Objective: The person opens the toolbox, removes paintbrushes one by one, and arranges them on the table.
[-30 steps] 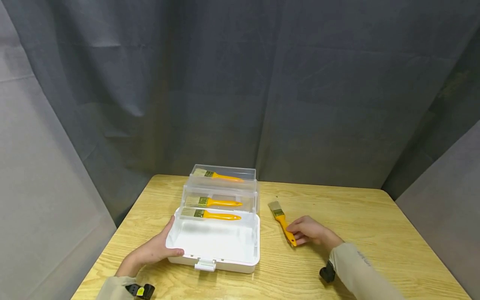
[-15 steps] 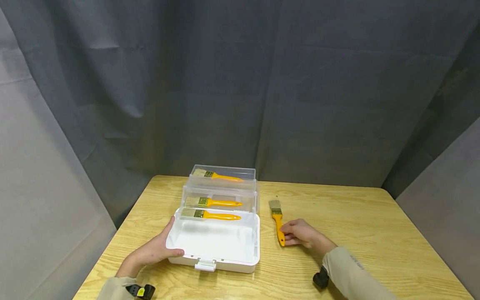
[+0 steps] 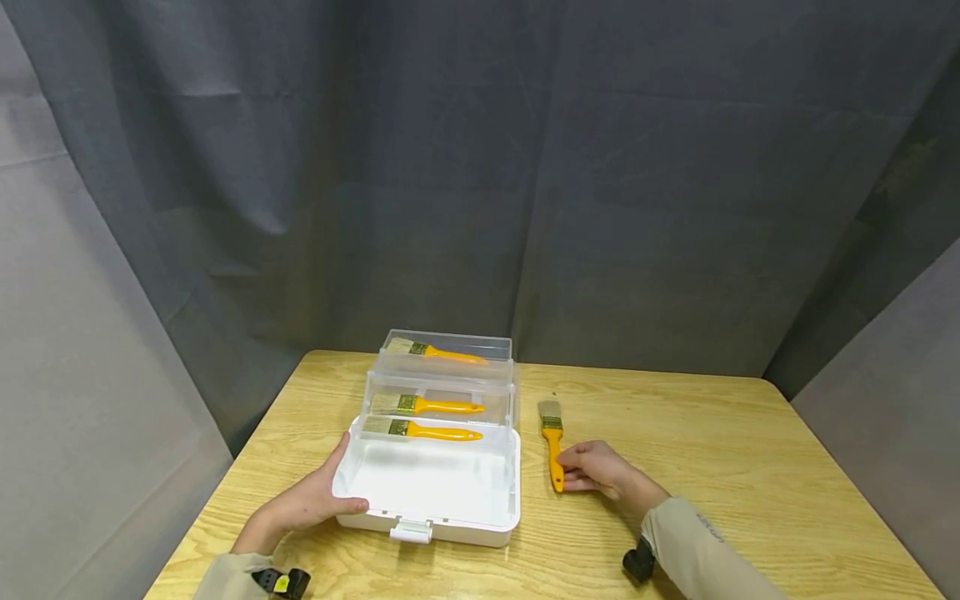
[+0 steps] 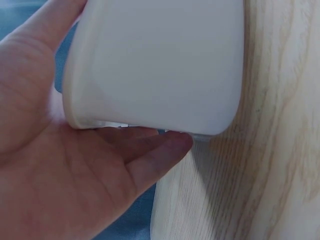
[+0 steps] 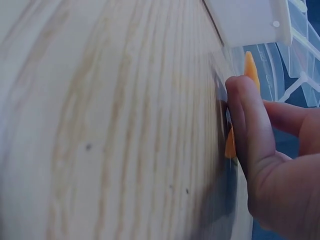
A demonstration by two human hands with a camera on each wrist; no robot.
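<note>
My left hand (image 3: 311, 497) grips the left end of a white storage box (image 3: 480, 533), its thumb over the front rim. In the left wrist view, my palm and fingers (image 4: 155, 160) wrap round the box's smooth end wall (image 4: 160, 65). To the right of the box, my right hand (image 3: 600, 471) pinches the yellow handle of a paintbrush (image 3: 553, 450), whose bristles point away from me. Only parts of that orange-looking handle (image 5: 251, 67) show past my fingers in the right wrist view. Three similar paintbrushes lie in the box's clear tiers: an upper one (image 3: 450, 354), a middle one (image 3: 450, 407) and a lower one (image 3: 442, 432).
The box stands open with its clear trays (image 3: 495, 387) fanned up at the back and a white latch (image 3: 411, 531) at the front. A wooden table (image 3: 712, 450) lies beneath everything. Grey curtains (image 3: 637, 208) hang behind and at both sides.
My right hand has moved a little left with the paintbrush, turning it from slanted to nearly straight away from me. The left hand and box have stayed put.
</note>
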